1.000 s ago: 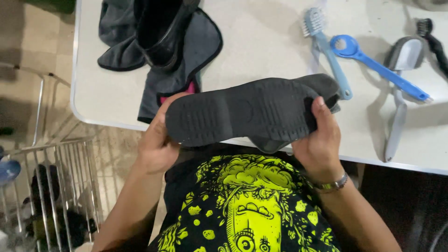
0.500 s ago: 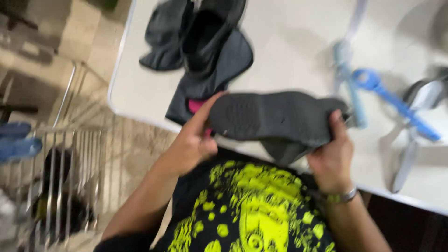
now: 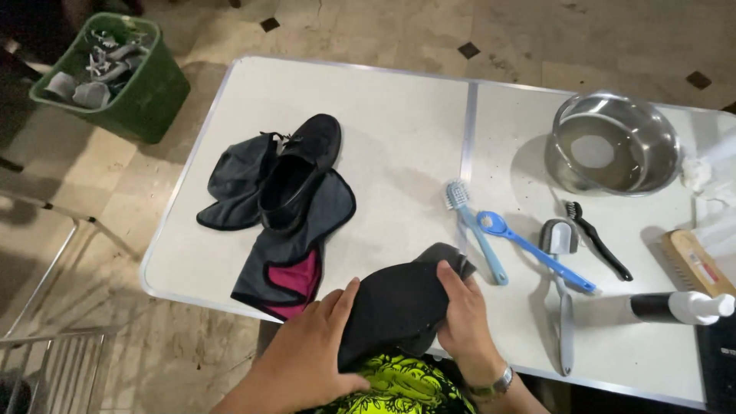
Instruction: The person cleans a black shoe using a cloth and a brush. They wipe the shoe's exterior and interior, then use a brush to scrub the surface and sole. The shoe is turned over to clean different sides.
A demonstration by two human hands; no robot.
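Left hand: our left hand is spread flat over the near side of the shoe, fingers wrapped onto it, grasping.
Right hand: our right hand clamps the shoe's far end, thumb on top, with a grey cloth pinched under the fingers.
Shoe: black, held between both hands at the near edge of the bench, partly out over the edge, above our lap.
Second shoe: a black shoe sits up and to the left of the left hand, on a dark rag with pink lining.
Brushes: just past the right hand lie a pale blue brush, a blue scoop, a grey brush and a thin black brush.
Risk, drop: we judge the held shoe could slip to the floor, since it overhangs the edge.
Risk, knock: a swing of the right hand could sweep the brushes or tip the bottle lying beyond them.
Bowl: steel bowl, far right of the right hand; it may hold shallow water, we cannot tell.
Bin: green bin on the floor, far left, holds grey scraps.
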